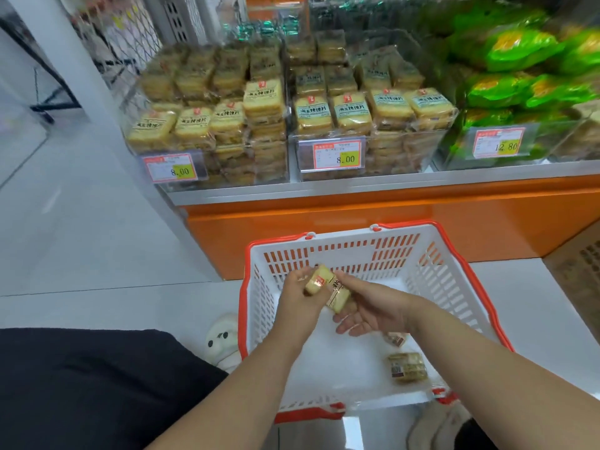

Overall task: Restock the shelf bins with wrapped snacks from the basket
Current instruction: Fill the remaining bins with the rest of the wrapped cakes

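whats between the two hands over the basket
In the head view, two wrapped snacks sit between the left hand and right hand.

one basket (373, 241), four wrapped snacks inside, two hands, three price tags

White plastic basket (363, 254) (slotted walls), glossy clear-wrapped snacks (328, 289).

A white basket (367, 254) with orange-red rim and slotted walls stands on the floor before the shelf. Two yellow wrapped snacks (328, 287) are held above it, touching each other, tilted. Two more packs (407, 367) lie on its bottom at the right. Clear shelf bins (214, 170) stand side by side, stacked with the same snacks.
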`<state>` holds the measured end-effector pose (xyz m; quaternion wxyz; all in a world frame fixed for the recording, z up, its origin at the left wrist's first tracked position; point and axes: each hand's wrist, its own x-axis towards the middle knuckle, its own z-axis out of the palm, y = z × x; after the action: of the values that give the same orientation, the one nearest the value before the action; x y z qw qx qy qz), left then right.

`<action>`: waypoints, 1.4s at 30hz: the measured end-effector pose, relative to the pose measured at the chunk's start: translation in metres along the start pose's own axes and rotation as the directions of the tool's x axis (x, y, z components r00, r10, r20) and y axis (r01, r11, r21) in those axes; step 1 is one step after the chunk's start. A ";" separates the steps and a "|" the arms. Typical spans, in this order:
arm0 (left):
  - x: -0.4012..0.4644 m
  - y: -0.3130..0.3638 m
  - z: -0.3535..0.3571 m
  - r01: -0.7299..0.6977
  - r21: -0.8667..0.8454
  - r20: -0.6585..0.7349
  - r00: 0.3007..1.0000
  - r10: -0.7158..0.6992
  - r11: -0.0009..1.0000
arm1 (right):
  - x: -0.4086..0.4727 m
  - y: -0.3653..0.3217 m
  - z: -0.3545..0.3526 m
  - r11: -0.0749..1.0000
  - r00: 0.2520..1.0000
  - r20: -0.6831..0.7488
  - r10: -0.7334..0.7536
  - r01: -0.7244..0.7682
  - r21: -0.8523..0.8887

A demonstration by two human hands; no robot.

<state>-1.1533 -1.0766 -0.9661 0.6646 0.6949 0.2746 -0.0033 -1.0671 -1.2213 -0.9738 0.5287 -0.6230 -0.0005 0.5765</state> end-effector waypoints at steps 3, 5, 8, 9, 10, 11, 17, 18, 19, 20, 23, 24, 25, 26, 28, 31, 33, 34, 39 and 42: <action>-0.003 0.024 -0.020 -0.012 -0.036 -0.040 0.999 0.011 0.999 | -0.019 -0.028 0.021 0.911 0.962 -0.176 -0.207 0.124 -0.393; -0.004 0.042 -0.037 -0.005 -0.062 -0.023 1.000 0.004 0.998 | -0.032 -0.042 0.035 0.703 0.815 -0.259 -0.519 0.234 -0.672; -0.007 0.067 -0.063 -0.029 -0.058 0.049 0.998 0.032 0.998 | -0.049 -0.064 0.055 0.252 0.662 0.021 -0.749 0.314 -0.915; -0.009 0.076 -0.071 -0.049 -0.026 0.072 0.996 0.050 0.998 | -0.053 -0.070 0.062 0.118 0.658 0.124 -0.743 0.310 -0.943; -0.011 0.085 -0.078 -0.072 0.014 0.086 0.994 0.071 0.997 | -0.056 -0.076 0.069 -0.002 0.641 0.203 -0.740 0.300 -0.954; -0.012 0.094 -0.084 -0.095 0.050 0.093 0.992 0.090 0.994 | -0.057 -0.081 0.074 -0.098 0.605 0.258 -0.753 0.284 -0.954; -0.005 0.159 -0.122 -0.208 0.230 0.123 0.975 0.183 0.951 | -0.063 -0.135 0.108 -0.128 0.476 0.224 -0.850 0.226 -0.966; -0.001 0.169 -0.129 -0.241 0.262 0.114 0.969 0.218 0.934 | -0.065 -0.147 0.111 -0.089 0.490 0.194 -0.850 0.230 -0.969; 0.001 0.179 -0.136 -0.276 0.298 0.097 0.961 0.259 0.914 | -0.065 -0.160 0.114 -0.058 0.502 0.169 -0.848 0.230 -0.971; 0.005 0.187 -0.144 -0.312 0.334 0.066 0.949 0.308 0.890 | -0.066 -0.174 0.117 -0.038 0.503 0.154 -0.850 0.233 -0.972; 0.017 0.207 -0.167 -0.379 0.452 -0.031 0.898 0.439 0.807 | -0.065 -0.220 0.123 0.019 0.470 0.116 -0.875 0.274 -0.962; 0.022 0.212 -0.173 -0.390 0.487 -0.050 0.881 0.470 0.781 | -0.063 -0.237 0.124 0.041 0.468 0.097 -0.878 0.276 -0.960; 0.026 0.218 -0.176 -0.391 0.515 -0.069 0.868 0.491 0.763 | -0.060 -0.255 0.125 0.059 0.468 0.079 -0.880 0.273 -0.960; 0.030 0.222 -0.179 -0.394 0.535 -0.088 0.854 0.513 0.747 | -0.055 -0.271 0.126 0.066 0.468 0.070 -0.881 0.268 -0.961; 0.043 0.228 -0.180 -0.381 0.593 -0.109 0.834 0.540 0.710 | -0.043 -0.299 0.127 0.045 0.457 0.080 -0.886 0.255 -0.966; 0.055 0.230 -0.177 -0.312 0.634 -0.114 0.868 0.484 0.708 | -0.021 -0.325 0.123 0.003 0.506 0.081 -0.859 0.164 -0.986; 0.057 0.230 -0.175 -0.276 0.640 -0.132 0.880 0.457 0.717 | -0.010 -0.329 0.116 -0.027 0.566 0.063 -0.822 0.072 -0.997; 0.058 0.230 -0.173 -0.262 0.656 -0.143 0.878 0.457 0.708 | -0.005 -0.329 0.112 -0.058 0.584 0.063 -0.809 0.026 -0.998; 0.060 0.229 -0.164 -0.275 0.757 -0.067 0.870 0.489 0.593 | 0.002 -0.323 0.103 -0.117 0.584 0.078 -0.808 -0.029 -0.993; 0.062 0.227 -0.164 -0.279 0.765 -0.048 0.874 0.484 0.580 | -0.002 -0.317 0.102 -0.079 0.585 0.066 -0.808 0.003 -0.997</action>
<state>-1.0725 -0.8936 -0.7604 0.2703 0.9395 0.1737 0.1184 -0.9478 -1.0157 -0.7413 0.1062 -0.8995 -0.4233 -0.0209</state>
